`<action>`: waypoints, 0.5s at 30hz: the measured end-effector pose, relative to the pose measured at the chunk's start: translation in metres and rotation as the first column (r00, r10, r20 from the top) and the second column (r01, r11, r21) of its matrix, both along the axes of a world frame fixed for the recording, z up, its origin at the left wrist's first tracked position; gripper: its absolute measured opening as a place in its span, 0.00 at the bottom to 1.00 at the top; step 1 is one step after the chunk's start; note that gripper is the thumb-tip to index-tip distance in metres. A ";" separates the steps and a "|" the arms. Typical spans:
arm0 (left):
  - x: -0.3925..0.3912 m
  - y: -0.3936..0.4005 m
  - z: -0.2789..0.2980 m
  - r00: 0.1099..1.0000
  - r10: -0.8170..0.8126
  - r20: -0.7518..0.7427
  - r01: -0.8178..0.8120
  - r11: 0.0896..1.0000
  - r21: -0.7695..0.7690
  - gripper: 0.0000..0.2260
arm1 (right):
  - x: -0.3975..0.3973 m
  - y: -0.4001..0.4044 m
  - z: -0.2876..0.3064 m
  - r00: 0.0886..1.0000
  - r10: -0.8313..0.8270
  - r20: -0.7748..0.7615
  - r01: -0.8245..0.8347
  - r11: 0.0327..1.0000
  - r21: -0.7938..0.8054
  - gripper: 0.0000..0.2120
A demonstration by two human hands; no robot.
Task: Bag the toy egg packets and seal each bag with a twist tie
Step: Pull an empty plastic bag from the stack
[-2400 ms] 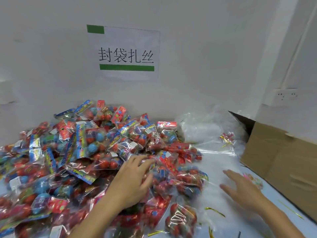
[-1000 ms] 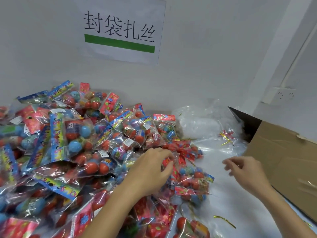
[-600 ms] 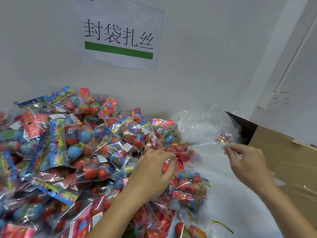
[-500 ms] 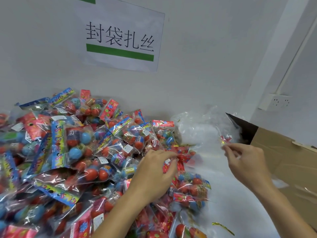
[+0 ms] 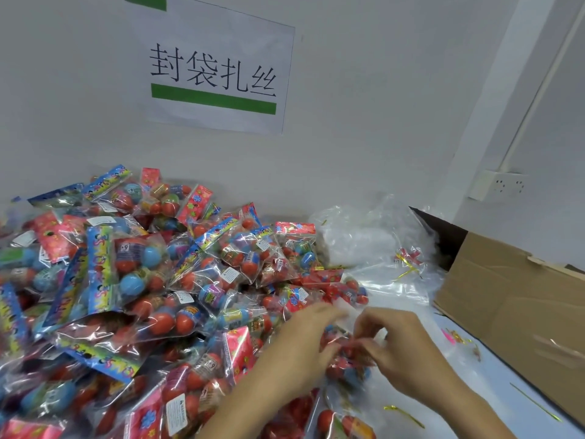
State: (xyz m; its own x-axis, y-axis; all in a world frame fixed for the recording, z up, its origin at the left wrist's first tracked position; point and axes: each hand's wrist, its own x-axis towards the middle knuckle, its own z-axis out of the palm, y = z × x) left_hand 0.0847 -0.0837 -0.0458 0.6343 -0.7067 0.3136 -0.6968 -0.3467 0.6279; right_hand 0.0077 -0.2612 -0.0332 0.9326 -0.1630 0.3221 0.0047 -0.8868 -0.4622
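Table point(image 5: 493, 391) white; cardboard box point(image 5: 519, 299) right; wall sign point(image 5: 218, 77).

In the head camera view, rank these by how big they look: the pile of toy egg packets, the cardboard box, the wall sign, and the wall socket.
1. Pile of toy egg packets, by far.
2. Cardboard box and wall sign look similar; the box is cut off at the edge, so I won't rank them.
3. Wall socket, smallest.

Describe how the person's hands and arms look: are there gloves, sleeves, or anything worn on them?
Both hands are bare, with no gloves. The left hand and right hand show no rings, and no watch or band shows at the wrists. Both forearms are uncovered as far as the frame's lower edge; no sleeve is in view.
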 end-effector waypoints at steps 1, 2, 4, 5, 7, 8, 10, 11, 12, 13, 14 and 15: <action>-0.001 -0.002 -0.002 1.000 -0.004 0.016 0.003 1.000 0.021 0.14 | -0.003 -0.001 -0.001 0.999 0.028 -0.024 -0.028 1.000 0.003 0.11; -0.003 -0.004 -0.003 1.000 -0.003 0.031 0.002 0.999 0.035 0.10 | -0.006 -0.003 -0.002 0.997 0.058 -0.043 -0.058 0.998 0.011 0.11; -0.005 -0.008 -0.007 0.997 -0.005 0.071 0.003 0.999 0.040 0.07 | -0.013 -0.008 -0.003 0.994 0.090 -0.070 -0.088 0.996 0.021 0.10; -0.005 -0.010 -0.009 0.996 -0.010 0.090 0.007 1.000 0.027 0.06 | -0.016 -0.011 -0.001 0.992 0.088 -0.086 -0.087 0.996 0.022 0.10; -0.006 -0.012 -0.009 0.995 -0.018 0.103 0.019 1.000 -0.010 0.05 | -0.022 -0.019 0.002 0.988 0.088 -0.125 -0.085 0.996 0.028 0.12; -0.006 -0.013 -0.007 0.996 -0.016 0.088 0.018 1.000 -0.018 0.07 | -0.025 -0.023 0.005 0.985 0.089 -0.147 -0.086 0.996 0.027 0.14; -0.004 -0.014 0.001 0.999 -0.001 0.051 0.003 1.000 -0.027 0.11 | -0.030 -0.030 0.009 0.977 0.079 -0.197 -0.078 0.997 0.012 0.13; -0.001 -0.016 0.006 0.999 0.006 0.042 -0.004 0.999 -0.046 0.12 | -0.032 -0.033 0.011 0.972 0.062 -0.225 -0.063 0.998 0.003 0.12; 0.001 -0.017 0.011 0.999 0.016 0.035 -0.013 0.997 -0.074 0.11 | -0.034 -0.037 0.013 0.965 0.040 -0.258 -0.043 0.999 -0.004 0.10; 0.003 -0.017 0.016 0.999 0.028 0.027 -0.025 0.994 -0.102 0.10 | -0.036 -0.042 0.014 0.954 0.020 -0.300 -0.025 1.000 -0.012 0.08; 0.004 -0.017 0.020 0.999 0.036 0.018 -0.034 0.991 -0.128 0.10 | -0.038 -0.047 0.015 0.937 0.007 -0.350 -0.014 1.000 -0.016 0.08; 0.006 -0.015 0.023 0.999 0.039 0.010 -0.037 0.989 -0.146 0.09 | -0.039 -0.053 0.016 0.914 -0.010 -0.405 -0.002 1.000 -0.028 0.08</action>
State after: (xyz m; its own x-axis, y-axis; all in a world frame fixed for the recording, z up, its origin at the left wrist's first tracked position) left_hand 0.0908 -0.0991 -0.0228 0.6550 -0.6282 0.4199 -0.6934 -0.2787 0.6645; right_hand -0.0318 -0.3142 -0.0169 0.9834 -0.1631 -0.0789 -0.1811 -0.8989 -0.3989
